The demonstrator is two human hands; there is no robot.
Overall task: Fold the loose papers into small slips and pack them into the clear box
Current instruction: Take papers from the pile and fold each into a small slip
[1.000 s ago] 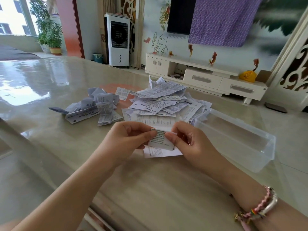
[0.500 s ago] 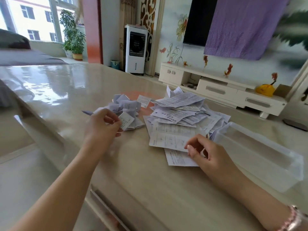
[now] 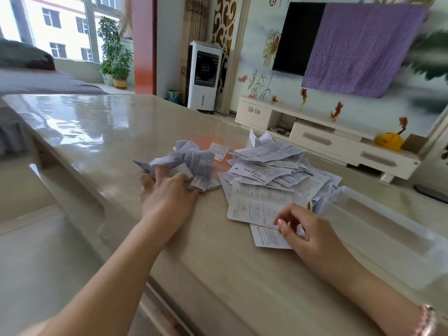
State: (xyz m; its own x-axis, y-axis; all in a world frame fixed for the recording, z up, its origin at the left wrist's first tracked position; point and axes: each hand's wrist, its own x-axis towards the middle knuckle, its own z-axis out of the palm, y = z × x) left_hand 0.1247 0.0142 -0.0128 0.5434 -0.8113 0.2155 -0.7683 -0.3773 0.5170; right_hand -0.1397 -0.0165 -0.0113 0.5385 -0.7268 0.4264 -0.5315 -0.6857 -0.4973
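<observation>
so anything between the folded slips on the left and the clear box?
Yes. The heap of unfolded papers lies on the table directly between the folded slips and the clear box, its right edge up against the box. The right hand also rests on the near sheets. The box's top is open; lifting slips over clears both.

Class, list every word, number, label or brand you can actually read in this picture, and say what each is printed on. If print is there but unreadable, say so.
No text can be quoted as it reads.
Loose papers: dense printed lines, too small and blurred to read.
Folded slips at the left hand: print visible, unreadable.
Sheet under the right hand: printed, blurred.
Clear box: no label seen.
White air cooler: no readable brand.
</observation>
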